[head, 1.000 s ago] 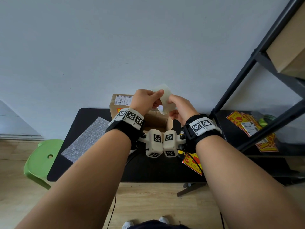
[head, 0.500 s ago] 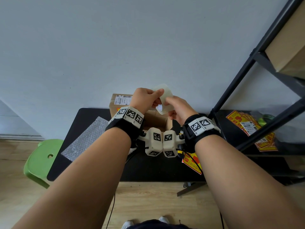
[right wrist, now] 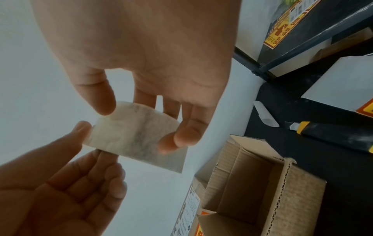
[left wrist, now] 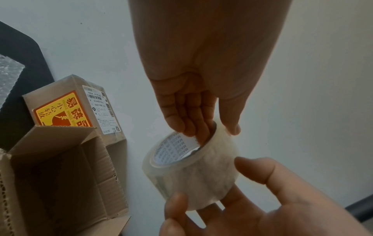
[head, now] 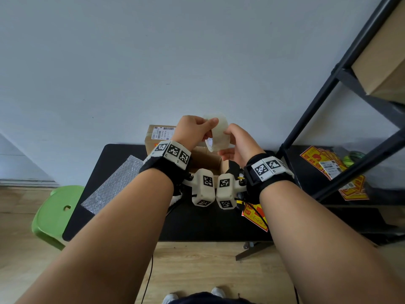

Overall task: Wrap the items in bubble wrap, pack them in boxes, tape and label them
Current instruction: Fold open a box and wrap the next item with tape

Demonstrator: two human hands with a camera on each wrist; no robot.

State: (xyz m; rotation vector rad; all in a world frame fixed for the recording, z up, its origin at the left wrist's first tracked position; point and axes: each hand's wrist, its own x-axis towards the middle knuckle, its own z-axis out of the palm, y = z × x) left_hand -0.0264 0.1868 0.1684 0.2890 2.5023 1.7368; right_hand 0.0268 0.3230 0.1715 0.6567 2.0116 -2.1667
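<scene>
currently both hands up: left hand (head: 192,130) hooks fingers through tape roll (head: 218,132) core, right hand (head: 237,142) pinches its rim. open box (head: 210,161) sits below them. tape is light, rigid, slick; grip core, then peel the edge.

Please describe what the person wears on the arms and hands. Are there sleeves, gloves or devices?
No sleeves or gloves: both forearms and both hands, left hand and right hand, are bare. Each wrist carries a black strap with a white band of black square-patterned markers. A rounded white camera pod with similar markers is mounted on each strap, and thin dark cables hang beneath them.
</scene>
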